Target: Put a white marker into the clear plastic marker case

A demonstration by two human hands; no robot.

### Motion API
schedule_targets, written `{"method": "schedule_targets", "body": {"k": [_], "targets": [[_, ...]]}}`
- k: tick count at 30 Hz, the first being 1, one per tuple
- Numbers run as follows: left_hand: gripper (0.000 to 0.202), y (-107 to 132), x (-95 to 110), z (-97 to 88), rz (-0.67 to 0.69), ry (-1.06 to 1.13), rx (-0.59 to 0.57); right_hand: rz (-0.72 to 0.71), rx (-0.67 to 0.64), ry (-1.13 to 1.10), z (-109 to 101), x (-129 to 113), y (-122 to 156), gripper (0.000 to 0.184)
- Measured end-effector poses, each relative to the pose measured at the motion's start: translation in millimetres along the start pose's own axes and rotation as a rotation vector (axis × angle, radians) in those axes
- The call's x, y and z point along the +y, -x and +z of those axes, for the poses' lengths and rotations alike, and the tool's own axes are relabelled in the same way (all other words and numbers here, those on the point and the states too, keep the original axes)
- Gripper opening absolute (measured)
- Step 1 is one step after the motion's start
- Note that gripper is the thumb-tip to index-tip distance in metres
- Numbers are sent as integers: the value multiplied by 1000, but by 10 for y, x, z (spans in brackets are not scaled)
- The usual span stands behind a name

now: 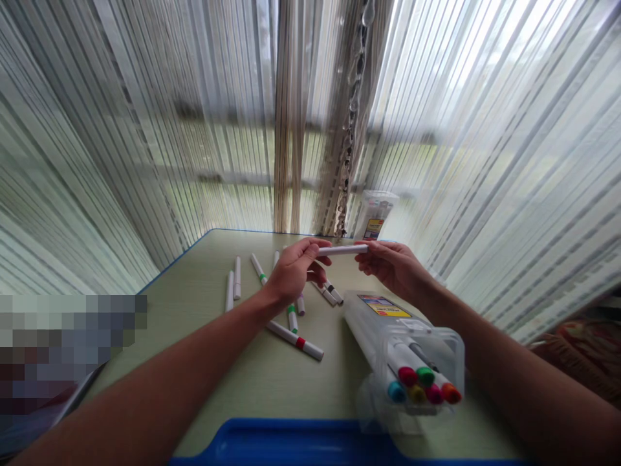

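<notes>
A white marker (344, 250) is held level above the far part of the table between my two hands. My left hand (294, 268) pinches its left end between thumb and fingers. At the right end, the fingertips of my right hand (391, 260) are closed on the same marker. Below my left hand lie several loose white markers, among them one with a red band (295, 339) and one with a green band (292, 317). Closer to me on the right, a clear plastic case (361, 330) lies on its side, its open end showing several markers with coloured tips.
The pale green table (194, 362) has a blue edge and a blue tray (295, 440) at the front. Another clear case (376, 217) stands upright at the back. Two white markers (237, 278) lie on the left. Behind the table hangs a string curtain (233, 129).
</notes>
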State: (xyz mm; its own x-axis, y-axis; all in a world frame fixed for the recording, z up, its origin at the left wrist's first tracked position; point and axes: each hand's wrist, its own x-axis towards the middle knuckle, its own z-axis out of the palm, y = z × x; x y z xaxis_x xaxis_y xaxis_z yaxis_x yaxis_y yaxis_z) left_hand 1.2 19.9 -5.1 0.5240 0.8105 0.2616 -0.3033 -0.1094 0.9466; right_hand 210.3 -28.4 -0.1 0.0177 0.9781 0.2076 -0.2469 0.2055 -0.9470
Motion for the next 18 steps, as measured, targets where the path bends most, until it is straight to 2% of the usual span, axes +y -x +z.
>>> {"method": "schedule_targets", "body": {"k": [18], "targets": [[30, -18, -5, -41, -3, 101, 36, 8, 41, -24, -28, -15, -10, 27]]}}
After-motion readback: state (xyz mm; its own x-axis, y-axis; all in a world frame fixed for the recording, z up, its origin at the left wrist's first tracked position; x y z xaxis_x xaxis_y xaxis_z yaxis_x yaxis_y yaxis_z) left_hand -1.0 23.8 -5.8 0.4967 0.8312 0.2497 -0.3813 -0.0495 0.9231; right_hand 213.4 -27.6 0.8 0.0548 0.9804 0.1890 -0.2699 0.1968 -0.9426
